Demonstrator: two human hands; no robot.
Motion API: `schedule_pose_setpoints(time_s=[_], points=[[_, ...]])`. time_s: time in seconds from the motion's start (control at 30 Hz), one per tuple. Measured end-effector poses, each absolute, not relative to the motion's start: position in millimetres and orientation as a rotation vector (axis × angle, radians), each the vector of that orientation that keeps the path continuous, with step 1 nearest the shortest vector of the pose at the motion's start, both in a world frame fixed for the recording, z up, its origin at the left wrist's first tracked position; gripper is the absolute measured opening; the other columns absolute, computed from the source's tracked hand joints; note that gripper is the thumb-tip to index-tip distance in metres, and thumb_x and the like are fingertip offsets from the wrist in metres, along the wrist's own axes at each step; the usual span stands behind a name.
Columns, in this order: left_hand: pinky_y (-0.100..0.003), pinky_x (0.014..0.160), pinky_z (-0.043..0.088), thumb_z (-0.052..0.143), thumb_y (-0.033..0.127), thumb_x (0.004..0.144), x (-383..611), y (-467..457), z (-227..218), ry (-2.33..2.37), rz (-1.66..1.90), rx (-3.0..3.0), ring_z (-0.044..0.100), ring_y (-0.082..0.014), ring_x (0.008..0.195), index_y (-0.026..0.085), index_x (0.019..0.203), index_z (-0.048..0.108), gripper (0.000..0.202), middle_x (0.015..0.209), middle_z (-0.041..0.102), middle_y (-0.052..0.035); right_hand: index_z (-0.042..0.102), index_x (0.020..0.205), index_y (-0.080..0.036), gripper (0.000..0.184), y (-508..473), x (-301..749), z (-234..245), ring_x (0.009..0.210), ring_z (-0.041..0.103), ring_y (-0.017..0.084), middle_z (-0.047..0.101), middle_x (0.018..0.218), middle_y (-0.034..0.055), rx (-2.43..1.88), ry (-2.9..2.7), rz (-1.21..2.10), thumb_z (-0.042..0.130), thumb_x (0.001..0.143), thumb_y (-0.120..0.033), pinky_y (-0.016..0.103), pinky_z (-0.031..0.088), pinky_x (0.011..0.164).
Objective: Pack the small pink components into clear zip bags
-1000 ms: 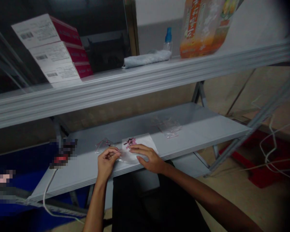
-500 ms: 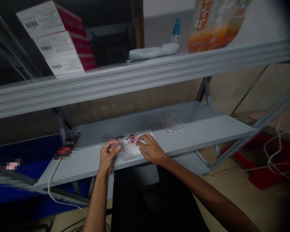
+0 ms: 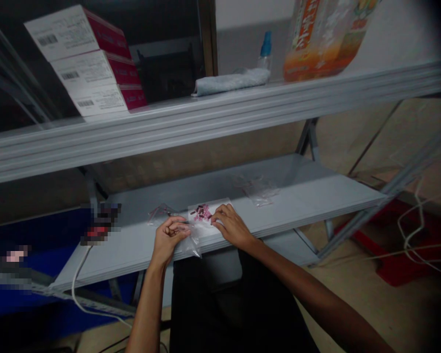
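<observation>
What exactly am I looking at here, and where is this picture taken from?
There is no machine here: these are a person's own two bare hands, seen from a camera worn on their head, looking forward and down. The left hand seems to pinch a clear plastic bag. The fingers of the right hand rest on a white card with small pink and dark pieces on it. Below them is a grey metal shelf, which also holds a small clear bag and a larger clear bag. White and red boxes stand on the shelf above.
</observation>
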State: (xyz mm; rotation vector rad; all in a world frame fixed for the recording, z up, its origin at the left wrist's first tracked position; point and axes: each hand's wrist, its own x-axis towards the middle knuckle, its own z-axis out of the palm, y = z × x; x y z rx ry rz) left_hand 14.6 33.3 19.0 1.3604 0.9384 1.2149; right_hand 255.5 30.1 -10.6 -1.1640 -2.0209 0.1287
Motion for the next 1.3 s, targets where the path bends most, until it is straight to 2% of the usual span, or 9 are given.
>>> schedule_pose_setpoints(time_s=[0.2, 0.4, 0.53, 0.67, 0.9, 1.03, 1.1, 1.23, 1.3], points=[[-0.029, 0.081, 0.05, 0.08, 0.025, 0.072, 18, 32, 22, 0.957, 1.154, 1.407, 0.071, -0.0203, 0.089, 0.017, 0.104, 0.062, 0.038, 0.093, 0.077, -0.0086, 0.065, 0.093, -0.018, 0.005, 31, 255, -6, 0.095, 0.05, 0.022, 0.06, 0.096, 0.007, -1.166, -2.096, 0.131, 0.059, 0.092, -0.017, 0.036, 0.044, 0.088], [-0.033, 0.083, 0.051, 0.083, 0.023, 0.069, 20, 33, 23, 0.914, 1.239, 1.412, 0.072, -0.0209, 0.089, 0.02, 0.097, 0.051, 0.043, 0.094, 0.077, -0.0083, 0.065, 0.092, -0.016, 0.006, 29, 254, -1, 0.096, 0.053, 0.023, 0.062, 0.095, 0.0081, -1.175, -2.091, 0.142, 0.062, 0.092, -0.022, 0.036, 0.045, 0.086], [-0.033, 0.081, 0.051, 0.081, 0.022, 0.07, 20, 33, 22, 0.903, 1.205, 1.425, 0.072, -0.0212, 0.089, 0.02, 0.092, 0.048, 0.04, 0.096, 0.077, -0.0096, 0.063, 0.093, -0.015, 0.009, 28, 254, 3, 0.087, 0.059, 0.018, 0.065, 0.09, 0.0056, -1.067, -1.928, 0.325, 0.056, 0.095, -0.02, 0.03, 0.046, 0.079], [-0.032, 0.081, 0.051, 0.081, 0.02, 0.07, 22, 31, 22, 0.899, 1.117, 1.519, 0.071, -0.0212, 0.09, 0.018, 0.093, 0.057, 0.034, 0.1, 0.076, -0.0112, 0.066, 0.091, -0.017, 0.012, 22, 254, 15, 0.077, 0.061, 0.015, 0.067, 0.087, 0.0034, -0.924, -1.771, 0.462, 0.058, 0.095, -0.026, 0.026, 0.046, 0.07], [-0.033, 0.082, 0.051, 0.084, 0.022, 0.067, 28, 30, 26, 0.844, 1.048, 1.8, 0.066, -0.0219, 0.091, 0.018, 0.101, 0.075, 0.036, 0.102, 0.07, -0.01, 0.069, 0.104, -0.02, 0.016, 7, 238, 28, 0.087, 0.063, 0.016, 0.071, 0.097, 0.0049, -0.775, -1.864, 0.509, 0.064, 0.089, -0.021, 0.029, 0.049, 0.08], [-0.034, 0.085, 0.049, 0.083, 0.022, 0.067, 28, 32, 26, 0.803, 1.001, 1.852, 0.064, -0.0227, 0.092, 0.021, 0.095, 0.078, 0.028, 0.097, 0.07, -0.0094, 0.068, 0.114, -0.023, 0.031, 8, 233, 25, 0.087, 0.065, 0.016, 0.072, 0.1, 0.0041, -0.812, -1.948, 0.528, 0.065, 0.085, -0.014, 0.03, 0.05, 0.083], [-0.035, 0.085, 0.049, 0.084, 0.022, 0.066, 27, 32, 26, 0.79, 1.012, 1.829, 0.064, -0.0229, 0.093, 0.021, 0.092, 0.078, 0.026, 0.098, 0.07, -0.0098, 0.069, 0.115, -0.025, 0.031, 9, 235, 25, 0.089, 0.066, 0.015, 0.073, 0.103, 0.0041, -0.792, -1.987, 0.568, 0.063, 0.086, -0.015, 0.03, 0.05, 0.084], [-0.032, 0.081, 0.049, 0.085, 0.023, 0.065, 27, 32, 26, 0.845, 1.057, 1.766, 0.063, -0.0206, 0.089, 0.02, 0.1, 0.077, 0.035, 0.097, 0.069, -0.0086, 0.07, 0.112, -0.022, 0.026, 14, 244, 25, 0.073, 0.065, 0.013, 0.074, 0.1, 0.0044, -0.844, -1.909, 0.596, 0.054, 0.092, -0.019, 0.025, 0.05, 0.068], [-0.03, 0.078, 0.049, 0.085, 0.024, 0.065, 27, 32, 25, 0.887, 1.089, 1.733, 0.063, -0.0183, 0.084, 0.019, 0.103, 0.077, 0.039, 0.092, 0.068, -0.0066, 0.071, 0.107, -0.02, 0.024, 20, 251, 22, 0.073, 0.064, 0.014, 0.074, 0.097, 0.0046, -0.937, -1.793, 0.501, 0.052, 0.093, -0.018, 0.026, 0.05, 0.068]])
